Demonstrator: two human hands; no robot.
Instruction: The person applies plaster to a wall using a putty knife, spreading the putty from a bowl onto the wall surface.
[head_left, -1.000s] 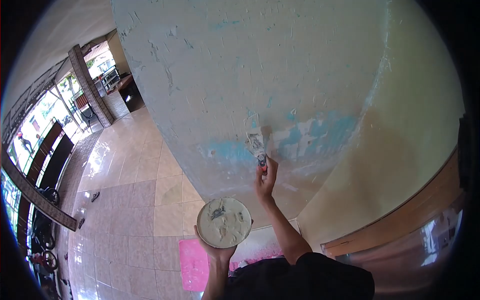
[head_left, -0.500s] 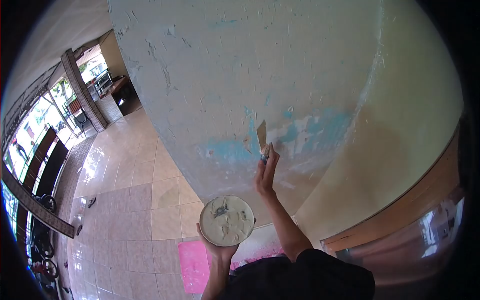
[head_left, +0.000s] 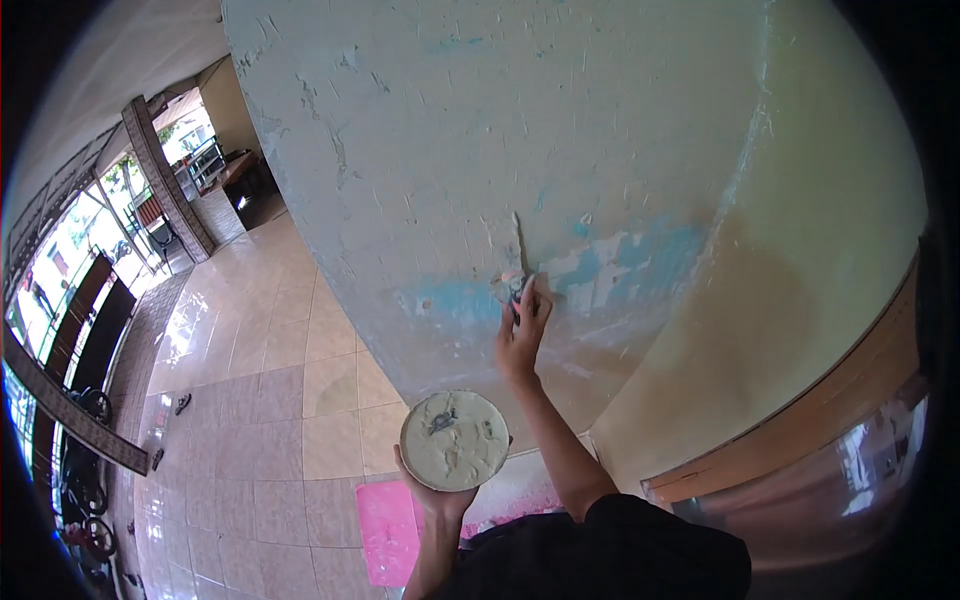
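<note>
Right hand [head_left: 521,335]: clenched round the handle of a putty knife [head_left: 517,270], arm stretched up and forward. The blade stands nearly edge-on to the camera, pointing up, its edge against the wall [head_left: 620,130] at the left end of a band of bare blue patches [head_left: 610,270]. Whether the blade face lies flat on the surface or only its edge touches cannot be told from this angle.

Left hand [head_left: 436,495]: cupped under a round dish of filler [head_left: 455,441], gripping it from below, held level at chest height and well apart from the wall. The paste fills the dish close to its rim; a darker smear sits near the upper left of its surface.

Wall: pale, rough, with flaked spots and fine ridges over most of its face. A corner edge runs down at the right, with a yellower face beyond it.

Below: a pink sheet [head_left: 385,530] on the tiled floor [head_left: 260,400] at the foot of the wall, just under the dish.

Risks, as judged:
- Blade held steep could gouge the soft coat or leave a ridge; cause, too much edge pressure.
- Dish is balanced on the fingers of one hand; a tilt while attention is on the wall would drop paste, and the sheet covers little of the tiles.
</note>
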